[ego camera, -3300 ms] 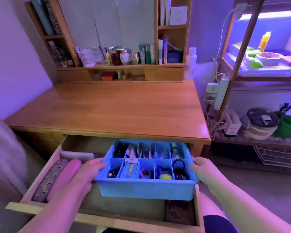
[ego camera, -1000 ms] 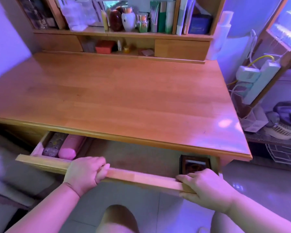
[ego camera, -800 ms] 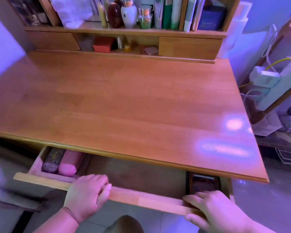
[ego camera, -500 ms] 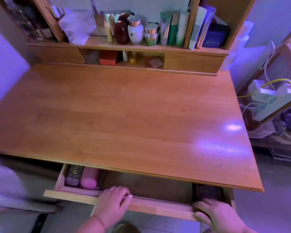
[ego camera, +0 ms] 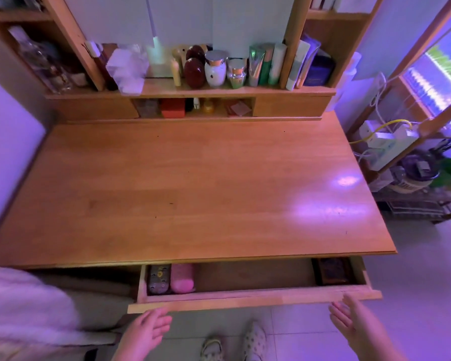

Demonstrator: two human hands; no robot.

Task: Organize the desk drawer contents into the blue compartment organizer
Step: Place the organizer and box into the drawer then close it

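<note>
Both hands are hanging free in front of the nearly closed drawer.

The left hand (ego camera: 151, 328) is hovering just below the drawer (ego camera: 245, 300) front with fingers relaxed and loosely spread, gripping nothing; the right hand (ego camera: 354, 324) is floating by the drawer's right corner, palm open, fingers straight, also holding nothing. The drawer is sticking out only a little from under the wooden desk (ego camera: 193, 191), showing a pink case (ego camera: 182, 278) beside a patterned case (ego camera: 158, 280) at the left and a dark box (ego camera: 332, 270) at the right. The blue organizer is sitting out of sight, so I cannot tell its place.
</note>
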